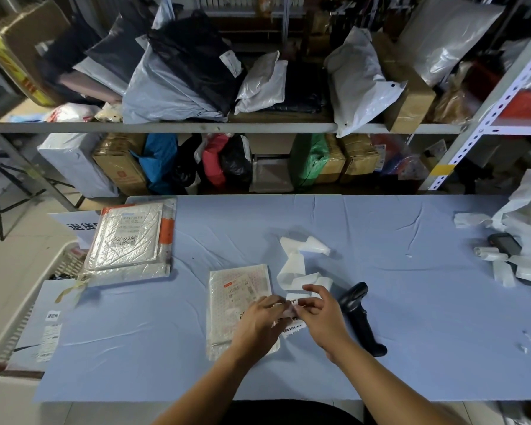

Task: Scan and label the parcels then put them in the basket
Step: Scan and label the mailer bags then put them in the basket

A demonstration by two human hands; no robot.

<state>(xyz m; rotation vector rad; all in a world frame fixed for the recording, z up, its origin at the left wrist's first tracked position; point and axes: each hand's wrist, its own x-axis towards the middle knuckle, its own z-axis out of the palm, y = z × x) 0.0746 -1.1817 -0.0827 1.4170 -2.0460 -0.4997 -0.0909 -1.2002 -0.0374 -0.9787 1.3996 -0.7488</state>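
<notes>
Blue-clothed bench (396,317), head view: left hand (258,320) and right hand (322,317) both pinch the end of the label strip (292,266) at the right edge of the parcel (236,302), so labelling looks under way; scanner (359,317) lies just right of them. Next likely needs one label peeled free, pressed flat on the parcel, then a carry left. Basket (0,354) off the bench's left end holds a flat pale packet (43,302); stacked mailers (129,240) lie near it.
</notes>
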